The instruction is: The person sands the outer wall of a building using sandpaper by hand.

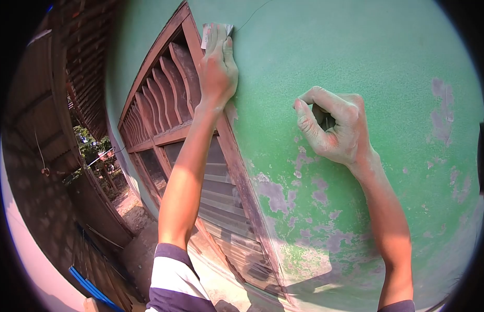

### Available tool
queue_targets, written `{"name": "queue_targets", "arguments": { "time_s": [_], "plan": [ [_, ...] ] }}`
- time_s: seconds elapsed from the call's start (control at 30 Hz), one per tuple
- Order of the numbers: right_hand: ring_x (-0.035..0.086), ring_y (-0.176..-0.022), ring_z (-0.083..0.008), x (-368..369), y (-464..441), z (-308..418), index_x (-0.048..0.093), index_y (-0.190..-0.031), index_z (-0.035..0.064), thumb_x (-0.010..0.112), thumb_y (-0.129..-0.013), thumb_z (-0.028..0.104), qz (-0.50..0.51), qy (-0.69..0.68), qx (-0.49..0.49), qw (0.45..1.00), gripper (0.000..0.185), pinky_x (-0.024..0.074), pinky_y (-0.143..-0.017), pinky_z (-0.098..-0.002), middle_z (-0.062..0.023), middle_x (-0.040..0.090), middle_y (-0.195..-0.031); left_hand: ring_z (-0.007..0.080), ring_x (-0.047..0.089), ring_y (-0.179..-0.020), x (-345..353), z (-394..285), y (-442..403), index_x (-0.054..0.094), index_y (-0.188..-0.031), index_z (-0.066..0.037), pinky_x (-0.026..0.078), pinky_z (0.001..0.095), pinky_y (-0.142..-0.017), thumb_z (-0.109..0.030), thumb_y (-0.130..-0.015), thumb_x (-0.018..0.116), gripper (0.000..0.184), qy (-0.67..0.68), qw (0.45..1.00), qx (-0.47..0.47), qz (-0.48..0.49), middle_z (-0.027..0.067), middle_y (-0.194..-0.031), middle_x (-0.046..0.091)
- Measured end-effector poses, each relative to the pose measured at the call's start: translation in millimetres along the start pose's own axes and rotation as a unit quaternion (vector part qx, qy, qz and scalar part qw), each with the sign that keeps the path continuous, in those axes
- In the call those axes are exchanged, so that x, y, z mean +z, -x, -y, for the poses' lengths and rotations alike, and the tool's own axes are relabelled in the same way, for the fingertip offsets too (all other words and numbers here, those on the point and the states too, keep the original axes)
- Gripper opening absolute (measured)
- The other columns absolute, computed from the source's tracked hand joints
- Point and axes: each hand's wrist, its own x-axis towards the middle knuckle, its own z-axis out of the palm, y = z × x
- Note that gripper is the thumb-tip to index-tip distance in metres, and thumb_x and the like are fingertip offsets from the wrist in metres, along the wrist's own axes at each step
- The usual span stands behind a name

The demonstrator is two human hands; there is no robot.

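Note:
High beside the window's top corner, my left hand (217, 70) presses a folded piece of sandpaper (206, 37) against the green wall (283, 57). Its fingers lie over the sheet, and printed paper shows at the edges. Pale dust coats both hands. My right hand (335, 125) is curled in front of the wall, thumb and forefinger tips close together around a dark hollow. Whether anything is inside those fingers is hidden. Below and right of it, the paint is worn into greyish-purple patches (273, 195).
A brown wooden window frame (234, 161) with wavy slats (175, 88) and glass panes runs along the left. Further left are a roofed passage, blue pipes (94, 290) and a hanging cord (40, 148). A thin crack runs up the wall above my left hand.

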Motion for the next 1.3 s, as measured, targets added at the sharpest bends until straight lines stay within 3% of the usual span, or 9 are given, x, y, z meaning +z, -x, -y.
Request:
{"name": "queue_targets", "arguments": {
  "time_s": [0.23,0.43,0.53,0.63,0.7,0.87,1.03,1.1,1.3],
  "plan": [
    [0.045,-0.041,-0.0049,0.4,2.8,-3.7,0.066,-0.076,0.0038,0.067,-0.091,0.008,-0.007,-0.003,-0.007,1.0,0.016,0.0312,-0.041,-0.0246,0.0016,0.048,-0.049,0.0405,0.042,-0.141,9.0,29.7,-65.1,0.052,-0.143,-0.002,0.035,0.0414,-0.115,-0.037,-0.109,0.034,0.052,-0.014,0.998,-0.034,-0.049,0.0229,-0.151,0.046],
    [0.046,-0.04,-0.006,0.3,4.2,-3.6,0.067,-0.078,0.0041,0.068,-0.09,0.008,-0.029,-0.021,-0.008,0.999,0.013,0.0319,-0.04,-0.0251,0.0005,0.049,-0.049,0.0382,0.04,-0.143,-5.8,-61.1,80.2,0.052,-0.141,0.004,0.039,0.0425,-0.114,-0.013,-0.106,0.048,0.04,0.003,1.0,-0.001,0.018,0.0248,-0.148,0.048],
    [0.046,-0.041,-0.0056,0.0,2.6,-4.9,0.066,-0.077,0.0039,0.068,-0.09,0.008,-0.029,-0.024,-0.013,0.999,0.014,0.0322,-0.04,-0.0248,0.0008,0.049,-0.049,0.0385,0.041,-0.142,-5.2,-48.2,58.9,0.053,-0.141,0.004,0.04,0.0422,-0.113,-0.012,-0.105,0.049,0.04,0.008,1.0,0.0,0.022,0.0246,-0.147,0.049],
    [0.047,-0.041,-0.0054,-1.1,2.8,-4.6,0.066,-0.077,0.004,0.068,-0.091,0.009,-0.027,-0.015,-0.02,0.999,0.015,0.0323,-0.04,-0.0245,0.0009,0.049,-0.049,0.0413,0.05,-0.135,3.6,-0.1,-13.0,0.057,-0.137,0.002,0.044,0.0453,-0.109,-0.022,-0.108,0.041,0.041,-0.047,0.997,0.034,-0.04,0.0259,-0.141,0.054],
    [0.046,-0.041,-0.0053,-2.2,2.8,-4.3,0.066,-0.076,0.0041,0.068,-0.09,0.008,-0.021,-0.017,-0.019,0.999,0.015,0.0322,-0.04,-0.0244,0.0009,0.048,-0.049,0.0443,0.057,-0.125,-5.4,9.4,-64.9,0.056,-0.141,-0.009,0.044,0.0453,-0.105,-0.042,-0.108,0.034,0.052,-0.091,0.976,-0.186,0.066,0.0252,-0.129,0.064],
    [0.046,-0.04,-0.0064,-2.7,5.2,-3.2,0.066,-0.077,0.0048,0.068,-0.089,0.008,-0.021,-0.023,-0.003,1.0,0.013,0.0326,-0.041,-0.025,-0.0001,0.047,-0.048,0.0469,0.064,-0.11,10.9,31.9,-78.2,0.061,-0.136,-0.009,0.048,0.049,-0.096,-0.047,-0.107,0.034,0.055,-0.135,0.985,-0.096,-0.046,0.0276,-0.111,0.07],
    [0.047,-0.04,-0.0089,-3.7,3.9,-4.0,0.067,-0.079,0.0055,0.069,-0.088,0.009,-0.038,-0.034,0.002,0.999,0.009,0.0352,-0.042,-0.0264,-0.0027,0.049,-0.049,0.0395,0.06,-0.124,-5.5,-46.8,39.4,0.055,-0.14,0.001,0.047,0.0431,-0.1,-0.036,-0.108,0.043,0.049,-0.001,0.994,-0.102,0.039,0.0282,-0.127,0.064],
    [0.05,-0.04,-0.0106,-3.3,3.4,-2.6,0.067,-0.08,0.0054,0.069,-0.088,0.01,-0.036,-0.043,0.006,0.998,0.009,0.0373,-0.042,-0.0278,-0.0047,0.052,-0.05,0.0386,0.034,-0.146,-5.8,-83.8,87.2,0.05,-0.142,0.008,0.034,0.0427,-0.117,-0.018,-0.108,0.044,0.043,0.036,0.998,-0.018,0.054,0.0277,-0.149,0.046],
    [0.053,-0.041,-0.0133,-3.1,5.8,-4.7,0.066,-0.079,0.0064,0.07,-0.088,0.011,-0.034,-0.036,0.003,0.999,0.011,0.039,-0.043,-0.0291,-0.0043,0.053,-0.049,0.0418,0.041,-0.141,-3.1,-46.7,-2.8,0.051,-0.14,0.007,0.038,0.0428,-0.114,-0.023,-0.109,0.039,0.045,0.003,0.99,-0.107,0.092,0.0264,-0.146,0.05]
  ]
}}
